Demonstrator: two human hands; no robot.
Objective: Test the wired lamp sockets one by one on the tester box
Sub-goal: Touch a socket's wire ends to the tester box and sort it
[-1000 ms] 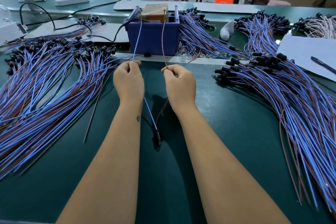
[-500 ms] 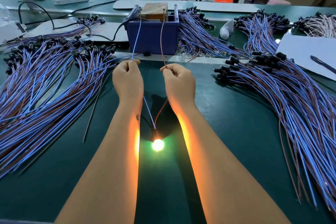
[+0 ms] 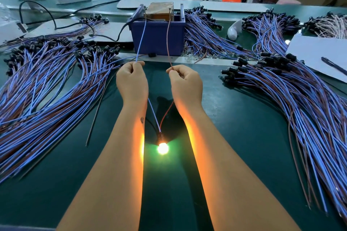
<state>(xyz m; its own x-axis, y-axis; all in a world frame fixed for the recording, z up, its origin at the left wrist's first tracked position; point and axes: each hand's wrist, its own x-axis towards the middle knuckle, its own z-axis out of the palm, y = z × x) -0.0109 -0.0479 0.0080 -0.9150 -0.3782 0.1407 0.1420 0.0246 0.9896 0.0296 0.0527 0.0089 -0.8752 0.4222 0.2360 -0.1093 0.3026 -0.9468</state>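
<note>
Blue wire [image 3: 140, 43] pinched in the left hand [image 3: 132, 80], brown wire [image 3: 167, 43] in the right hand [image 3: 185, 84], both reaching the tester box [image 3: 157, 37]; bulb [image 3: 162, 148] glows. This socket apparently passes; next needs lifting the wires off and swapping sockets.

single head-worn view, wide angle, looking forward and down along both forearms onto the green table [image 3: 244, 127]. near field: the hands, close below the lens. far edge: tester box [image 3: 157, 37], then benches behind. edges bend visibly. no second view.
</note>
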